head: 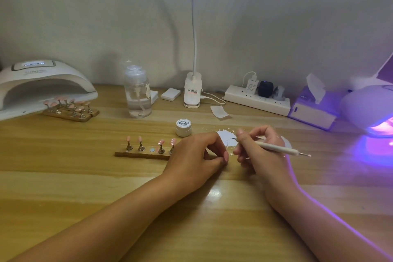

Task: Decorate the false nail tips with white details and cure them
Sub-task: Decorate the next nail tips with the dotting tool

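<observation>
Head view: your left hand (195, 155) pinches nail tip (226, 156), right hand (258, 152) beside it grips brush (276, 148); detailing, steady stroke next

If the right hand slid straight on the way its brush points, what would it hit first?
Probably the white palette sheet: the tip of the brush in the right hand hovers over or touches it; height is unclear. Beyond it, the line runs to the small white jar.

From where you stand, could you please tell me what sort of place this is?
Probably a nail-art workstation: a white curing lamp, pink false nail tips on a wooden stand, and a small gel jar on the desk.
</observation>
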Motion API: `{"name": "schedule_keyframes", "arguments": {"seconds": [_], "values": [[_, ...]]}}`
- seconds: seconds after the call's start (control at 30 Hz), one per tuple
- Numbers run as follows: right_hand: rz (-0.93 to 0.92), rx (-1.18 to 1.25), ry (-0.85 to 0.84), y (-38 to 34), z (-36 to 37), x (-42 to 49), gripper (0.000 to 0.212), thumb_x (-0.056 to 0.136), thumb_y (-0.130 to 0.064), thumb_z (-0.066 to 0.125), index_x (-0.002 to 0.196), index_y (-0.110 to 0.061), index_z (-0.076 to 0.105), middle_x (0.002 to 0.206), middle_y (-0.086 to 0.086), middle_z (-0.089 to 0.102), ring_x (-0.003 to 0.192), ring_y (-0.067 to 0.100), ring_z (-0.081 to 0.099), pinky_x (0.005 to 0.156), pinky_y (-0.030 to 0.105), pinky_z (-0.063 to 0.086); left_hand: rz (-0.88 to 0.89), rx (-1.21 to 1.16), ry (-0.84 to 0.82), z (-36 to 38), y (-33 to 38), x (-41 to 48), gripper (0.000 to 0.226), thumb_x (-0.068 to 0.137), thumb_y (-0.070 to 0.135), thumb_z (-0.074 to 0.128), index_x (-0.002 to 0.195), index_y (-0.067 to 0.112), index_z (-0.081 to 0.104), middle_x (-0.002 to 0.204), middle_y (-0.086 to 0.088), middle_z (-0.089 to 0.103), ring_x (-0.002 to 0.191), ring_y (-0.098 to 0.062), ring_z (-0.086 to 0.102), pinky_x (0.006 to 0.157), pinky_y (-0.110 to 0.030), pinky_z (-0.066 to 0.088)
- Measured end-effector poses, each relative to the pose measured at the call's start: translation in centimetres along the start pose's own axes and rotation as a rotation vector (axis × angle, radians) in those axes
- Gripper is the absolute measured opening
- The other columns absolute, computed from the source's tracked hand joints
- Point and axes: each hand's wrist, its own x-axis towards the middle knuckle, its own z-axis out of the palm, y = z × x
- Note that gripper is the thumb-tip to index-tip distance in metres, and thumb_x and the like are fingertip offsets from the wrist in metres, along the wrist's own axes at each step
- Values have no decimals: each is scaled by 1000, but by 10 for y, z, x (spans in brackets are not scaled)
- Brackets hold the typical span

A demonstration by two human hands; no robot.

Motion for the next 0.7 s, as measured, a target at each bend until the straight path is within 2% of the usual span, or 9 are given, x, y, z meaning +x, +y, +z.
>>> {"name": "schedule_keyframes", "arguments": {"seconds": [0.1,0.2,0.33,0.43,0.7], "values": [[14,-32,-25,2,-1,0,26,83,-8,65,64,-18,51,49,6,60,40,10,46,38,18,37,9,17,4,0,1,0,23,81,24,75,71,37,59,80,25,67,60,2,57,59,-20,34],[12,-87,-15,2,0,0,35,78,-7,61,50,-23,47,44,6,56,37,10,42,36,18,33,8,21,9,1,1,0,22,81,28,74,70,38,58,79,25,65,61,1,57,59,-21,34],[13,-99,-26,1,0,-1,30,72,-14,62,48,-25,49,45,7,59,37,9,45,37,17,35,18,18,13,1,0,0,23,81,29,74,70,38,57,78,23,65,61,0,57,60,-24,35],[11,-108,-30,3,-1,0,35,78,-9,63,49,-25,49,47,8,61,39,9,48,38,17,37,26,24,15,2,-1,0,24,82,29,74,70,38,56,78,21,65,59,1,56,58,-22,32],[12,-133,-32,3,-1,1,31,77,-10,63,54,-22,47,47,9,61,39,11,48,39,20,37,22,20,19,1,-1,0,28,81,27,75,67,42,55,79,21,66,57,2,54,56,-20,30]]}}
